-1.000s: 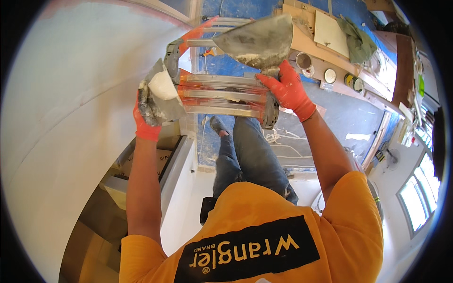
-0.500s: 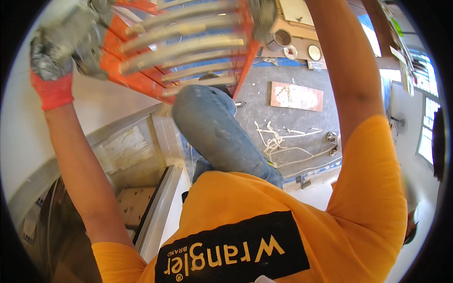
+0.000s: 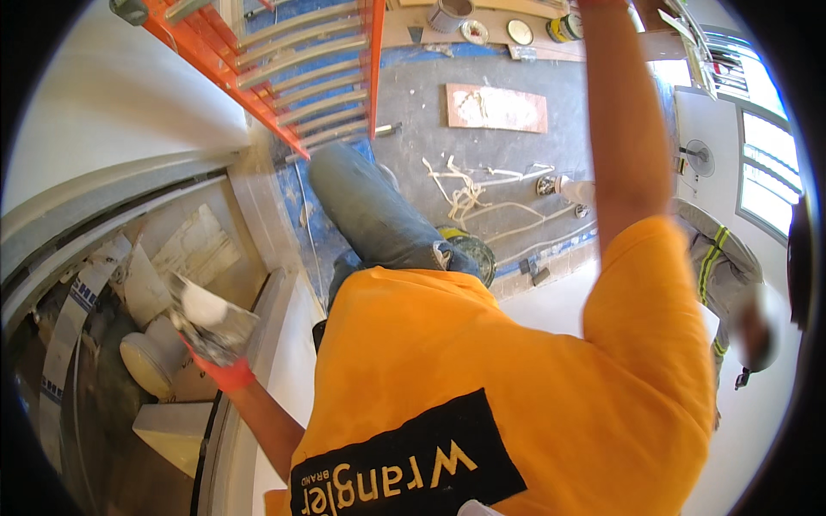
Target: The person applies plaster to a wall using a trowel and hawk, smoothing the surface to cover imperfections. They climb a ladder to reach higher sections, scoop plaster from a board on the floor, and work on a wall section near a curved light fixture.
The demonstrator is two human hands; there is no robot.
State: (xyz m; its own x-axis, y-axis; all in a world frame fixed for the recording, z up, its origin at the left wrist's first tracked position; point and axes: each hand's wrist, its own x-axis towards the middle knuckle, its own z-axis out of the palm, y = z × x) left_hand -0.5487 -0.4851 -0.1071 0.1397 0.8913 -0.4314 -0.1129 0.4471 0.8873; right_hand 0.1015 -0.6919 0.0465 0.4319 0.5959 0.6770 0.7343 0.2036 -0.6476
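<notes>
My left hand (image 3: 225, 368) is closed on a scraper (image 3: 240, 325) in the lower left of the frame. The blade lies just above my grip, toward the top of the frame, and its broad edge slants from upper left down to lower right. A lump of white paste (image 3: 203, 306) sits on the blade, so it and my fingers are close together.

My right forearm (image 3: 631, 112) rises along the right side toward the top edge, well apart from the scraper, which makes my left hand much the nearer. My right hand is past that edge, with only a sliver of red cuff (image 3: 604, 3) showing; I cannot tell whether it holds anything.

The orange ladder (image 3: 376, 77) stands at upper left, above and right of the scraper, well clear of it.
</notes>
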